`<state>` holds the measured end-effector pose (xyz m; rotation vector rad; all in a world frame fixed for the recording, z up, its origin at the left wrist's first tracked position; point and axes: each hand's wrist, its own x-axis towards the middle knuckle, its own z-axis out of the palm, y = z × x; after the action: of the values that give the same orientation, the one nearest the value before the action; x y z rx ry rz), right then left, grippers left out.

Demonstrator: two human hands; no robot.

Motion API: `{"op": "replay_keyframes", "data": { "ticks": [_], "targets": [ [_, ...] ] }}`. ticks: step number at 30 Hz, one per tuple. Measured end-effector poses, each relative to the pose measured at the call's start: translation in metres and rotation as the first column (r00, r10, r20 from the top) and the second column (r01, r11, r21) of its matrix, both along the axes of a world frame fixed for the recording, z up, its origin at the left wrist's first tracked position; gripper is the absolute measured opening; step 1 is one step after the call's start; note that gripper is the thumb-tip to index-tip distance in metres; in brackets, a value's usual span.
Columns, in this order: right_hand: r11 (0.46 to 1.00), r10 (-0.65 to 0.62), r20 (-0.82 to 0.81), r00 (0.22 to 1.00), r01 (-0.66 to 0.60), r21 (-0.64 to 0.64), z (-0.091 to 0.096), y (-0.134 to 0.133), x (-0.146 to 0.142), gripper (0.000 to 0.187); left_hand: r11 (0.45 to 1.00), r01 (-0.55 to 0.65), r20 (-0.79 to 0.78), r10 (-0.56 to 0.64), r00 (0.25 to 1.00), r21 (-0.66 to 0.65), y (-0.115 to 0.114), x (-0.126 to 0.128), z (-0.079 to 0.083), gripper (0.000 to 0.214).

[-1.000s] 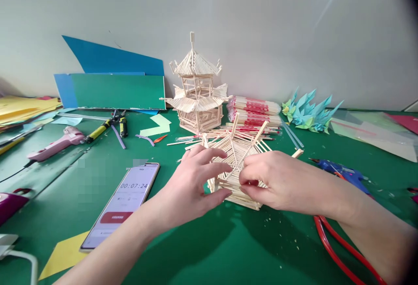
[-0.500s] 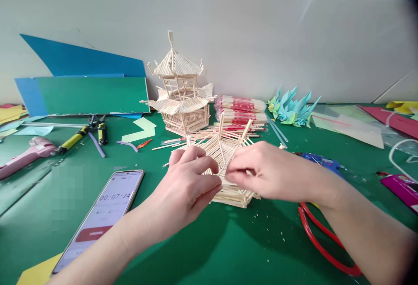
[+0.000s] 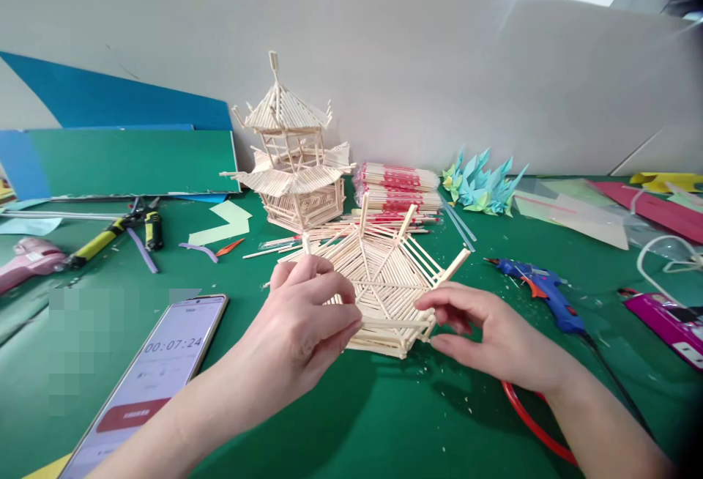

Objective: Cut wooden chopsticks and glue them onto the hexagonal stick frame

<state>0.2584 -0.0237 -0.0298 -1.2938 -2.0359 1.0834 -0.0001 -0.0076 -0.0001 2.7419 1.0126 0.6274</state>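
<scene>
A six-sided base of pale wooden sticks lies on the table in front of me, with short posts standing up at several of its corners. My left hand is at its near left side, thumb and fingers pinched on a wooden stick that runs along the near edge. At the right corner is my right hand. Its thumb and index finger are spread apart around the stick's far end; whether they touch it I cannot tell. The left part of the base is hidden behind my left hand.
Behind the base stand a stick pagoda and wrapped stick bundles. A blue glue gun and red-handled tool lie right. On the left are a phone, pliers and a pink tool.
My right hand has moved right, away from the middle, and its fingers have parted. A stick now shows between my hands along the near edge. The camera view has shifted slightly.
</scene>
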Motion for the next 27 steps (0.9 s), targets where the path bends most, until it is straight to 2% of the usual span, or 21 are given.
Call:
{"op": "replay_keyframes", "data": {
  "ticks": [5,12,16,27],
  "targets": [
    [0.994,-0.054,-0.078,0.996,0.061,0.092,-0.013,-0.002,-0.014,0.012,1.0,-0.015,0.058,0.013,0.998,0.024,-0.001,0.002,-0.003,0.021],
    [0.979,-0.078,-0.147,0.986,0.103,0.174,-0.022,-0.004,-0.02,0.007,1.0,-0.008,0.101,0.005,0.995,0.03,-0.001,0.003,-0.004,0.02],
    [0.968,-0.105,-0.199,0.974,0.145,0.202,-0.025,-0.005,-0.023,0.007,1.0,0.007,0.066,-0.007,0.998,0.005,-0.001,0.002,-0.003,0.019],
    [0.965,-0.178,-0.247,0.953,0.219,0.147,-0.034,-0.008,-0.026,0.008,1.0,-0.003,0.154,0.001,0.988,0.012,0.0,0.003,-0.008,0.02]
  ]
}}
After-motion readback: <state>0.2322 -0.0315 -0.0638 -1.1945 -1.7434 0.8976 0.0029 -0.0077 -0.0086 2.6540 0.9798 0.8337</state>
